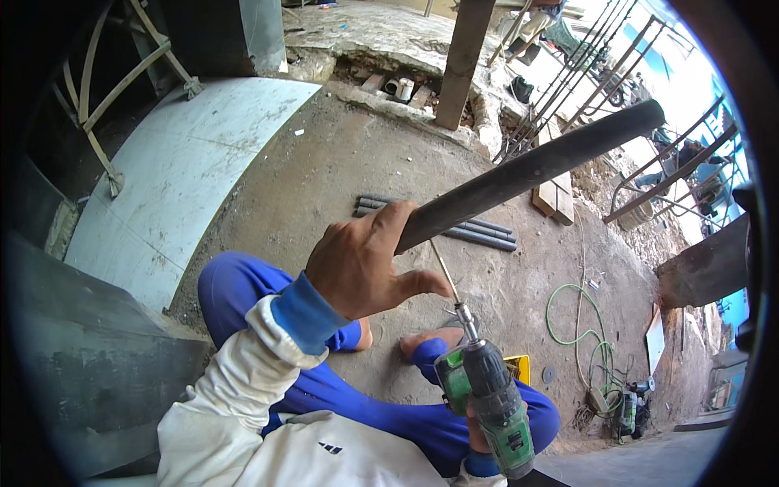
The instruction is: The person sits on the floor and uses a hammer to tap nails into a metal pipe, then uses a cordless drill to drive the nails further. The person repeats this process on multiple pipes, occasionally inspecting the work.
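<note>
My left hand [357, 264] is closed round the near end of a dark, straight pipe [535, 174], its thumb stretched out to the right. The pipe slants up and away to the right, clear of the ground. Low in front of me, my right hand [477, 434] grips a green and black cordless drill [497, 398], which hides most of its fingers. From the chuck a long thin bit [443, 264] points up past my left thumb toward the underside of the pipe. Whether its tip touches the pipe, I cannot tell.
Several similar dark pipes [483, 236] lie on the ground beyond my hands. A yellow container [518, 368] stands beside my right knee. To the right are a green cord [553, 326], a grinder [627, 412] and a flat disc [549, 374]. A whitish board [203, 146] lies left.
</note>
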Available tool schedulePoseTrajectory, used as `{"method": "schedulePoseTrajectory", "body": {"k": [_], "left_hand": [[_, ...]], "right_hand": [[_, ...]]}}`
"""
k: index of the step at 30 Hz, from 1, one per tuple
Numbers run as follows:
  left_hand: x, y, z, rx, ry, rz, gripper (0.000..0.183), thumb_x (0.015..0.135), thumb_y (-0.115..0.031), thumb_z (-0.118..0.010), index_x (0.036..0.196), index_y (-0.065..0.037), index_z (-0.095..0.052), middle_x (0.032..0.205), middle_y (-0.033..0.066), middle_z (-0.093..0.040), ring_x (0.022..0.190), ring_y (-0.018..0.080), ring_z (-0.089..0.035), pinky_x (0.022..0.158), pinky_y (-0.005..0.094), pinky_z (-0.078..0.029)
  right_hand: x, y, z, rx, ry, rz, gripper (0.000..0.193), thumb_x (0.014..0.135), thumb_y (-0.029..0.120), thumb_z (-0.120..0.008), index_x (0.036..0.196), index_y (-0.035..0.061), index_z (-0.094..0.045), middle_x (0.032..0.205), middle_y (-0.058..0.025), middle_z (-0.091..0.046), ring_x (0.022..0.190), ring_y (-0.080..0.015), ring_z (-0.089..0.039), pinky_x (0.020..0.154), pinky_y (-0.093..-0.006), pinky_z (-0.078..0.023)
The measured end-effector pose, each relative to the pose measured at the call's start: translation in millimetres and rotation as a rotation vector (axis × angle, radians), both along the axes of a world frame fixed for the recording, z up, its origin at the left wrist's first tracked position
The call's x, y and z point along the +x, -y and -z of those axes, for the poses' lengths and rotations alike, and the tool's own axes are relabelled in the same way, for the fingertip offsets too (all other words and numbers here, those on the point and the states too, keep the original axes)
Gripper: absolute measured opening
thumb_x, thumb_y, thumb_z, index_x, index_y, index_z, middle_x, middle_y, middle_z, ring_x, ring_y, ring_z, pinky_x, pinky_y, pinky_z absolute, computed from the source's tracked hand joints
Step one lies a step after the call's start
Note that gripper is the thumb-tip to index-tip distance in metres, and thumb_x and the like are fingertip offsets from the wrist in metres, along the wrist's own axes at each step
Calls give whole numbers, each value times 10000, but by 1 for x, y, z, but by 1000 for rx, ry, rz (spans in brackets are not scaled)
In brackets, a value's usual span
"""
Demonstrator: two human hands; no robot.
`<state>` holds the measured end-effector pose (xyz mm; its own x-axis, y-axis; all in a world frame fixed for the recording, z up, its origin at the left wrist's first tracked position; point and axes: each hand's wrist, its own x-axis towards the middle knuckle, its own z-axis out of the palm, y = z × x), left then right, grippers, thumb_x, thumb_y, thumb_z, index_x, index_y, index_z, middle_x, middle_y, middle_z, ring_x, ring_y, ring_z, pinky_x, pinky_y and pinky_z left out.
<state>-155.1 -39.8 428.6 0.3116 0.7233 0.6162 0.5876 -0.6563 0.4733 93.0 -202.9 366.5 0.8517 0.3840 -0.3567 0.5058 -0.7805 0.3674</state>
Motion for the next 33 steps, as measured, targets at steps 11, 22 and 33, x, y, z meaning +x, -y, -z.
{"method": "schedulePoseTrajectory", "body": {"k": [11, 22, 33], "left_hand": [[4, 4, -1, -52, -3, -62, 989, 579, -850, -854, 1048, -13, -611, 597, 77, -521, 524, 290, -668, 520, 416, -528], [5, 4, -1, -81, -21, -121, 916, 583, -805, -896, 991, -28, -634, 603, 96, -577, 571, 337, -713, 535, 434, -546], [1, 2, 4, -87, -14, -128, 978, 616, -844, -828, 1092, -10, -637, 644, 96, -579, 569, 313, -702, 540, 416, -556]], "right_hand": [[43, 61, 46, 1393, -278, -682, 270, 557, 203, -958, 665, 175, -712, 714, 84, -726, 647, -28, -675, 564, -270, -524], [69, 51, 4, 1062, -208, -812, 506, 678, 489, -933, 858, 90, -679, 849, -116, -680, 782, -352, -673, 722, -462, -525], [55, 54, 61, 1118, -647, -635, 412, 839, 332, -892, 1080, 36, -738, 919, -57, -750, 817, -189, -700, 770, -355, -556]]}}
